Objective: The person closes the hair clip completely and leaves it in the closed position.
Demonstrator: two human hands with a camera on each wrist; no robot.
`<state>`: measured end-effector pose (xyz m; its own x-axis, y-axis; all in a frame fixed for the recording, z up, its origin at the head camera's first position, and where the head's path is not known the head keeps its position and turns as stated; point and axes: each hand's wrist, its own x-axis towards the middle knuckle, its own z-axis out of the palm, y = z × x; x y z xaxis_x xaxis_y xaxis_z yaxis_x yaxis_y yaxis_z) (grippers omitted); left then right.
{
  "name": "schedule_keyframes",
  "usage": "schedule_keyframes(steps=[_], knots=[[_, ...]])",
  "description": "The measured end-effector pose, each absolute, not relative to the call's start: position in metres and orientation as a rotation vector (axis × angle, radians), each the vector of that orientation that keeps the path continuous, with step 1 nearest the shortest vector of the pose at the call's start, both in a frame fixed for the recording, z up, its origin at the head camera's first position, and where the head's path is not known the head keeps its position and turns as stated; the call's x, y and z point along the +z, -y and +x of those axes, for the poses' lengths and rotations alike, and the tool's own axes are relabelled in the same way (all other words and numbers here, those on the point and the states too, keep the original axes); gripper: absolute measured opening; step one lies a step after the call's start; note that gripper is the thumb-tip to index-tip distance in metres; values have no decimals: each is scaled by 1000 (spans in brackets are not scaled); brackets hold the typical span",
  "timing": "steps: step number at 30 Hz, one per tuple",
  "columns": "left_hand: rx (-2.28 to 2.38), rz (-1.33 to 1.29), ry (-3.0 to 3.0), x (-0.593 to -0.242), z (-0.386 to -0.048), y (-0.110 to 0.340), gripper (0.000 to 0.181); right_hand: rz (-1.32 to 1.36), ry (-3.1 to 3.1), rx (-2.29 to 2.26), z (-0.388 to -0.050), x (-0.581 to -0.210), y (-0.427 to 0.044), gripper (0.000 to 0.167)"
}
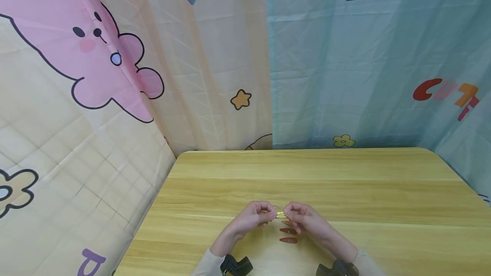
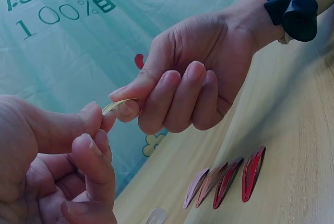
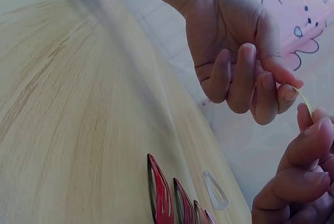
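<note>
A yellow snap hair clip (image 1: 281,215) is stretched between both hands above the table. My left hand (image 1: 256,216) pinches one end between thumb and forefinger. The other end is pinched the same way by my right hand (image 1: 308,221). In the left wrist view the clip (image 2: 119,105) looks thin and slightly bowed, its ends hidden by fingertips. Below the hands lie a red hair clip (image 2: 253,174), a dark red one (image 2: 227,183), a peach one (image 2: 210,186) and a pale pink one (image 2: 195,188), roughly side by side. A white hair clip (image 3: 216,190) lies apart from that row.
The wooden table (image 1: 345,182) extends around the hands. Printed curtains hang behind it, with a pink bear (image 1: 96,46) on the left and a blue panel (image 1: 345,54) on the right. Dark devices are strapped to the left wrist (image 1: 235,265) and right wrist (image 1: 337,268).
</note>
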<state>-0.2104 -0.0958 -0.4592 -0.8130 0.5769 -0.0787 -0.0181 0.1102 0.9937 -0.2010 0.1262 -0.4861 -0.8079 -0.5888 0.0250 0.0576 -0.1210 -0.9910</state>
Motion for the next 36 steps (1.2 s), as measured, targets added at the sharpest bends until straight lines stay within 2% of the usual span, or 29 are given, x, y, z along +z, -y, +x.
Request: schedule_keyframes(steps=[12,26,36], knots=[[1740,552,-1977,-462,-210,95,22,-565,-1687,-1999,-199,-483,-126,14],[1700,524,-2126,-468,-211,92,17,-424,-1836,-1931,-199,-481,-122,39],[1719,559,-2149,-443,-197,90,18,-474,-1888,-1914,-200,-481,-126,39]])
